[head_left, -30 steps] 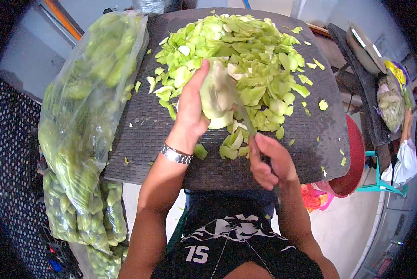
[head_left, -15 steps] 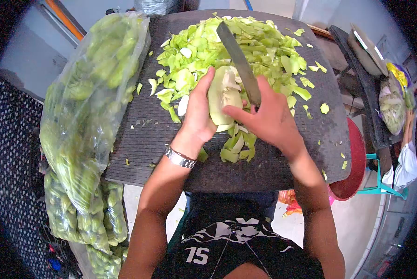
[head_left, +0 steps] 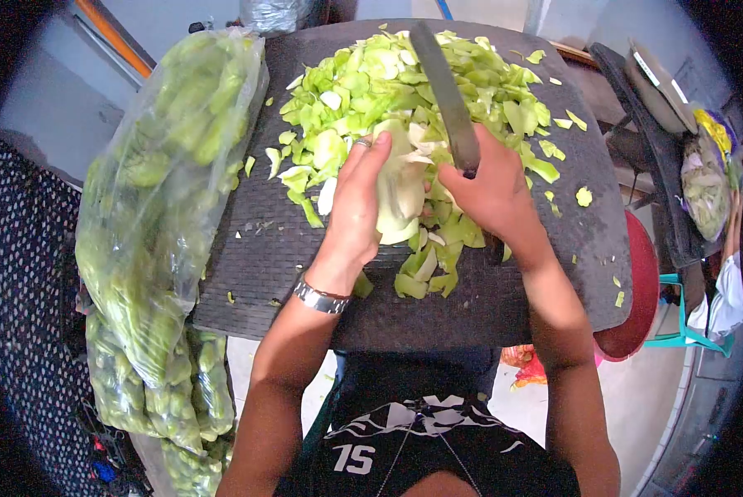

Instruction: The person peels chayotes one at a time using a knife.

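Observation:
My left hand (head_left: 360, 192) holds a pale green vegetable (head_left: 400, 186), partly cut on its upper side, over the near part of the dark woven tabletop (head_left: 289, 265). In my right hand (head_left: 492, 184) is a knife (head_left: 446, 95), its broad blade pointing up and away to the left. The right thumb is close to the vegetable's right side; whether it touches cannot be made out. Beyond and beneath the hands spreads a heap of green slices (head_left: 351, 83). Several cut pieces (head_left: 425, 269) lie just in front of the vegetable.
Clear plastic bags of green vegetables (head_left: 168, 149) lie along the table's left side, with more bags (head_left: 168, 398) below. A red tub (head_left: 641, 290) stands at the right, near a teal stool (head_left: 682, 319). A co-worker's arm (head_left: 732, 224) shows at the far right.
The right hand has come up from the near right to beside the vegetable. The knife blade has swung from low against the vegetable to raised above the slices. The left hand keeps its hold.

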